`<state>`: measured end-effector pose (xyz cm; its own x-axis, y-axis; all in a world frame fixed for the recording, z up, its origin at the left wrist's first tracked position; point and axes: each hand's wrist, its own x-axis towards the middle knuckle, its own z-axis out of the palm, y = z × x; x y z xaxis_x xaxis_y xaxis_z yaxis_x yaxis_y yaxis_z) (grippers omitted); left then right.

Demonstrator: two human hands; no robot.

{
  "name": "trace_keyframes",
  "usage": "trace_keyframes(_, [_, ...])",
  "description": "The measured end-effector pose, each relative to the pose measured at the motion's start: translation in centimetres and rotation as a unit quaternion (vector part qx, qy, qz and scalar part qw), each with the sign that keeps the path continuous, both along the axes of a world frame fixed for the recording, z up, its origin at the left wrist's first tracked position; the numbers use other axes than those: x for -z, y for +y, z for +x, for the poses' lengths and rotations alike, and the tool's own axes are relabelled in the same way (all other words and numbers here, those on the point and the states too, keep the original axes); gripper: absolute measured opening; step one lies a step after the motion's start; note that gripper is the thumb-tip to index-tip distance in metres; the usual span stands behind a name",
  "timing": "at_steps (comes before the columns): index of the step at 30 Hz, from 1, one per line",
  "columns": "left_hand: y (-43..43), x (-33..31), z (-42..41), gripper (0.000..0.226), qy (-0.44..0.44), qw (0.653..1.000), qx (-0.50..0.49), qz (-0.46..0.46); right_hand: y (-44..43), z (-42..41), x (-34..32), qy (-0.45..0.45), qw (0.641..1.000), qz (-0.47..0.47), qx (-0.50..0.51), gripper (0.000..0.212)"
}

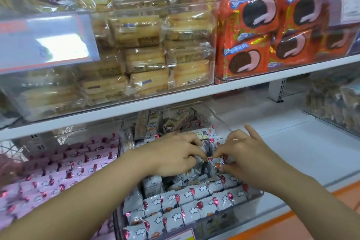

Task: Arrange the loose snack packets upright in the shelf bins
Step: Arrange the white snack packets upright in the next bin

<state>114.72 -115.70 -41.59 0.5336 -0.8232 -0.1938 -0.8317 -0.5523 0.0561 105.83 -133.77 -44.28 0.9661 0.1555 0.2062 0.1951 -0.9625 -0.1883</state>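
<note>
1. The left hand [175,155] reaches down into the middle of the bin. Its fingers [194,142] are curled round the tops of a few small grey foil snack packets [191,194] printed with red balloons and white clouds.
2. The right hand [246,157] meets it from the other side. Thumb and lower fingers pinch the crimped top of one of those packets just beside the left fingertips, while the index finger sticks up, straight and free.
3. The gripped packets sit mid-bin. In front of them, more of the same packets stand upright in tidy rows. Behind them, a loose heap of tumbled packets [175,121] lies tilted at all angles against the back.
4. All of these are inside a clear rectangular plastic bin [218,117] on the white lower shelf [292,138], which has an orange front edge [282,220].
5. Touching that bin on its left, a second bin holds pale pink snack packets [58,169] with the same balloon print, standing in close rows.
6. Far right on the same shelf is another clear bin of brownish snacks [331,107], too blurred to identify.
7. On the white upper shelf board [175,101], a large clear bin holds stacked golden biscuits in clear wrappers [148,48]. A tilted clear label holder [44,41] is at its front left.
8. Beside it on the right are orange-red packets picturing dark round sandwich cookies [251,25].
</note>
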Motion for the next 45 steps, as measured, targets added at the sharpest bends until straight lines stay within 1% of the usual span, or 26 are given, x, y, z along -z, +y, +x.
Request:
trace_keyframes(5, [0.2, -0.1, 0.1, 0.036, 0.019, 1.000, -0.013, -0.022, 0.1, 0.1, -0.5, 0.033, 0.998, -0.052, 0.007, 0.030])
trace_keyframes(11, [0.1, -0.1, -0.2, 0.036, 0.022, 0.999, -0.013, -0.032, 0.4, 0.2, -0.5, 0.031, 0.996, -0.080, 0.020, 0.024])
trace_keyframes(13, [0.0, -0.3, -0.3, 0.038, 0.038, 0.998, -0.023, -0.044, 0.4, 0.1, -0.5, 0.029, 0.996, -0.083, 0.018, 0.024])
trace_keyframes(15, [0.1, -0.6, -0.4, 0.042, 0.061, 0.996, -0.032, -0.051, 0.3, -0.2, -0.3, 0.021, 0.997, -0.067, 0.016, 0.025])
trace_keyframes(18, [0.6, -1.3, -0.8, 0.042, 0.078, 0.994, -0.049, -0.062, 0.4, -0.9, -0.2, -0.009, 1.000, -0.018, 0.017, 0.032])
trace_keyframes(20, [1.3, -1.7, -1.1, 0.040, 0.070, 0.992, -0.061, -0.084, 0.8, -1.3, -0.2, -0.043, 0.999, 0.007, 0.009, 0.034])
trace_keyframes(22, [2.5, -2.1, -1.7, 0.037, 0.061, 0.987, -0.079, -0.126, 1.4, -1.4, -0.2, -0.070, 0.997, 0.028, -0.007, 0.032])
trace_keyframes(26, [6.3, -2.2, -3.6, 0.034, 0.017, 0.973, -0.129, -0.189, 3.3, -1.7, -0.8, -0.091, 0.992, 0.069, -0.053, 0.029])
trace_keyframes(28, [8.3, -1.8, -4.5, 0.034, 0.008, 0.962, -0.164, -0.219, 4.6, -1.8, -1.3, -0.081, 0.991, 0.087, -0.068, 0.031])
trace_keyframes(30, [9.6, -1.3, -5.4, 0.032, 0.009, 0.949, -0.197, -0.245, 6.0, -1.8, -1.5, -0.048, 0.990, 0.102, -0.081, 0.035])
trace_keyframes(32, [10.4, -0.8, -6.0, 0.029, 0.010, 0.943, -0.208, -0.261, 7.2, -1.6, -1.2, -0.013, 0.989, 0.117, -0.094, 0.043])
trace_keyframes(35, [10.8, -0.5, -6.5, 0.028, 0.008, 0.937, -0.206, -0.282, 8.9, -1.2, -0.6, 0.015, 0.986, 0.132, -0.100, 0.056])
trace_keyframes(37, [11.1, -0.2, -6.6, 0.028, 0.000, 0.937, -0.207, -0.281, 9.8, -0.8, -0.3, 0.017, 0.987, 0.125, -0.101, 0.055])
trace_keyframes(39, [11.6, 0.3, -6.7, 0.026, 0.000, 0.941, -0.199, -0.275, 10.3, -0.4, -0.4, 0.017, 0.987, 0.123, -0.105, 0.043])
trace_keyframes(41, [12.0, 0.9, -6.9, 0.032, 0.012, 0.949, -0.198, -0.244, 10.4, -0.3, -0.8, 0.001, 0.982, 0.159, -0.099, 0.030])
trace_keyframes(42, [12.3, 1.1, -7.0, 0.040, 0.017, 0.955, -0.200, -0.218, 10.4, -0.4, -1.1, -0.016, 0.976, 0.200, -0.087, 0.027])
trace_keyframes(43, [12.4, 1.3, -7.2, 0.047, 0.020, 0.959, -0.203, -0.196, 10.3, -0.6, -1.5, -0.037, 0.963, 0.259, -0.070, 0.026])
trace_keyframes(45, [12.6, 1.5, -7.4, 0.052, 0.015, 0.964, -0.200, -0.176, 9.8, -1.2, -2.3, -0.083, 0.915, 0.393, -0.039, 0.027])
